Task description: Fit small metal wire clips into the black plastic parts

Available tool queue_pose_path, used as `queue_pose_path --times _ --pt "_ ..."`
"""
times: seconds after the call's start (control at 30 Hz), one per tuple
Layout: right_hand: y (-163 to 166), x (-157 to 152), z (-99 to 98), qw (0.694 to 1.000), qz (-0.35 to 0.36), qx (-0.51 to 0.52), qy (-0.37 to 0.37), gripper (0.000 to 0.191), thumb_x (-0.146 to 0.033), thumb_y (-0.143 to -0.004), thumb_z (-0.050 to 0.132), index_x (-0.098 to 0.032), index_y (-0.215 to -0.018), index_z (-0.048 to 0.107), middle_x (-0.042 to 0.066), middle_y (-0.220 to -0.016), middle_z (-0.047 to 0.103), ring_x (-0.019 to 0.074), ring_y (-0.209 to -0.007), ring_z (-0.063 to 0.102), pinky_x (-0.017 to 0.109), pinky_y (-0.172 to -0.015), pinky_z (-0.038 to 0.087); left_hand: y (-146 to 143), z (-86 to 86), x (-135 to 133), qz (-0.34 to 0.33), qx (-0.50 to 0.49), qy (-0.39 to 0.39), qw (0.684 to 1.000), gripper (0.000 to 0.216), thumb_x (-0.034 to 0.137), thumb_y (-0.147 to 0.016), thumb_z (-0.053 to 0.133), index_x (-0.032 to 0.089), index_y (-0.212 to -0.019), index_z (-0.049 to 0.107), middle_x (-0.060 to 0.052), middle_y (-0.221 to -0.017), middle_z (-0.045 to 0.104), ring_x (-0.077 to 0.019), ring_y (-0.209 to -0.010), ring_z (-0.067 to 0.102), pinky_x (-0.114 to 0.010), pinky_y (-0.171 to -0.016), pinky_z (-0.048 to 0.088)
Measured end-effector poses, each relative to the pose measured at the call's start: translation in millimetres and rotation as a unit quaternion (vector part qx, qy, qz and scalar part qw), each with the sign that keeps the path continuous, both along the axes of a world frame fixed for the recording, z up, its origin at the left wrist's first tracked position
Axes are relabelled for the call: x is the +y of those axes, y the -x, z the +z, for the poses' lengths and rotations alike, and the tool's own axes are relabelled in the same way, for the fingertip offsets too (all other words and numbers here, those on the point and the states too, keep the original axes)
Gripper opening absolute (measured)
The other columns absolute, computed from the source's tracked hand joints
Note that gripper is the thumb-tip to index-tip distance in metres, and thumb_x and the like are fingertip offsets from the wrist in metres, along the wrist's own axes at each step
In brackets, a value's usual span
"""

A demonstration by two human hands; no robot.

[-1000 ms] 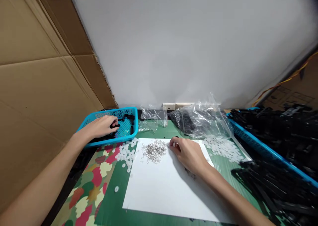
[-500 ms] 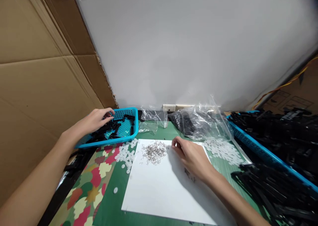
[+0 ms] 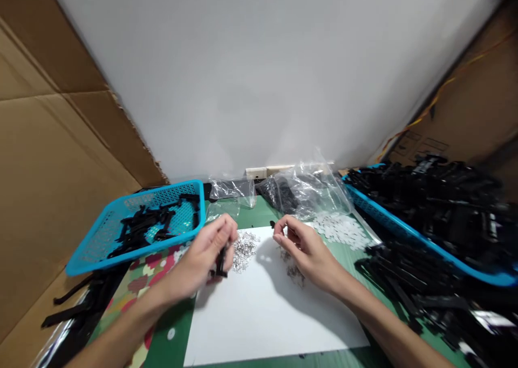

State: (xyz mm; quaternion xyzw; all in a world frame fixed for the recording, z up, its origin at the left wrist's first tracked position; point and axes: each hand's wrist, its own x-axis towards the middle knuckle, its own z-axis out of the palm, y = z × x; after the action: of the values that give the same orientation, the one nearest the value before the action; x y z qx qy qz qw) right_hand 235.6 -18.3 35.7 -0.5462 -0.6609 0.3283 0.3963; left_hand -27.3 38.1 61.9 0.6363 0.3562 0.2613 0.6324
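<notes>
Closest to me lies the white sheet (image 3: 267, 319), and over its left edge is what has just changed: my left hand (image 3: 205, 245) is away from the basket, where it is hovering half a second earlier, and is now here with a black part (image 3: 220, 263) in it. Its fingers are clamped on that part, whose lower end sticks out beneath them; I cannot tell whether it touches the sheet. So the part is now at the work spot, and my two hands face each other with a narrow gap between. My right hand (image 3: 307, 249) has stayed over the sheet, its thumb and forefinger curled close; I cannot tell whether they meet or grip anything, though a small dark bit (image 3: 272, 224) shows just past their tips. A heap of silvery metal pieces (image 3: 245, 249) sits between the hands, partly behind my left one, and a smaller cluster (image 3: 297, 275) lies beside my right. Off to the right, black strips (image 3: 404, 276) are piled loose below the right basket (image 3: 429, 248), which is heaped above its rim with more black pieces (image 3: 429, 190). The left basket (image 3: 97, 265) holds a looser scatter of black parts (image 3: 143, 222), with its blue floor showing towards the right. Farther back, white discs (image 3: 342, 230) spread near a clear bag (image 3: 311, 190) with dark contents bunched at its left.
</notes>
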Motion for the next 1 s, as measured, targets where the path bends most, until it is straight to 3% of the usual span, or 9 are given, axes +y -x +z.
queue_pose_path --times 0.1,0.23,0.47,0.7,0.83,0.93,1.0 --pt "7 -4 -2.9 0.999 0.012 0.03 -0.014 0.015 -0.033 -0.107 0.056 -0.022 -0.099 0.063 0.0 -0.088 0.063 0.0151 -0.075 0.053 0.028 -0.066 0.039 -25 -30.2 -21 -0.045 0.011 0.092 0.995 0.041 0.069 -0.104 0.047 0.028 -0.102 0.05 0.007 -0.054 0.05 -0.009 -0.032 0.028 -0.018 -0.029 0.022" --pt "20 -10 -8.4 0.998 0.041 0.027 -0.028 0.01 -0.026 -0.106 0.058 -0.022 -0.1 0.065 0.0 -0.093 0.066 0.0147 -0.079 0.056 0.027 -0.071 0.041 -33 -51.4 -35 -0.034 -0.012 0.12 0.992 0.037 0.066 -0.104 0.053 0.029 -0.106 0.05 0.007 -0.055 0.051 -0.0092 -0.034 0.029 -0.017 -0.029 0.026" --pt "27 -15 -15.7 0.997 0.065 0.04 -0.028 0.01 -0.023 -0.105 0.06 -0.022 -0.097 0.066 0.001 -0.094 0.065 0.0147 -0.08 0.056 0.028 -0.073 0.042 -32 -61.8 -50 -0.006 -0.046 0.075 0.996 0.033 0.055 -0.111 0.046 0.024 -0.1 0.046 0.009 -0.058 0.045 -0.0075 -0.042 0.034 -0.017 -0.04 0.021" --pt "25 -15 -10.7 0.995 0.065 0.064 -0.026 0.013 -0.029 -0.106 0.061 -0.021 -0.099 0.069 0.001 -0.089 0.066 0.014 -0.075 0.056 0.027 -0.067 0.042 -30 -62.4 -50 -0.005 -0.068 0.065 0.996 0.03 0.051 -0.113 0.045 0.023 -0.102 0.048 0.009 -0.064 0.037 -0.007 -0.048 0.037 -0.02 -0.046 0.024" --pt "22 -15 -11.5 0.993 0.061 -0.073 -0.076 0.017 -0.03 -0.11 0.051 -0.021 -0.111 0.066 0.003 -0.097 0.068 0.0156 -0.079 0.059 0.028 -0.07 0.042 -28 -57.9 -48 -0.011 -0.008 0.034 0.999 0.032 0.052 -0.112 0.047 0.022 -0.101 0.05 0.008 -0.062 0.044 -0.0082 -0.052 0.037 -0.021 -0.05 0.028" --pt "21 -15 -15.0 0.962 0.1 -0.222 -0.127 0.021 -0.026 -0.111 0.045 -0.018 -0.108 0.064 0.005 -0.095 0.066 0.0174 -0.079 0.059 0.03 -0.067 0.037 -28 -54.7 -48 -0.024 0.032 0.018 0.999 0.034 0.053 -0.11 0.05 0.021 -0.098 0.051 0.008 -0.063 0.047 -0.0086 -0.054 0.039 -0.021 -0.053 0.032" --pt "21 -16 -16.8 0.946 0.113 -0.267 -0.144 0.02 -0.021 -0.109 0.043 -0.018 -0.104 0.063 0.005 -0.092 0.065 0.0175 -0.076 0.059 0.03 -0.064 0.034 -27 -53.9 -48 -0.028 0.038 0.019 0.999 0.036 0.054 -0.109 0.052 0.021 -0.096 0.051 0.008 -0.064 0.047 -0.0083 -0.054 0.039 -0.021 -0.052 0.031"
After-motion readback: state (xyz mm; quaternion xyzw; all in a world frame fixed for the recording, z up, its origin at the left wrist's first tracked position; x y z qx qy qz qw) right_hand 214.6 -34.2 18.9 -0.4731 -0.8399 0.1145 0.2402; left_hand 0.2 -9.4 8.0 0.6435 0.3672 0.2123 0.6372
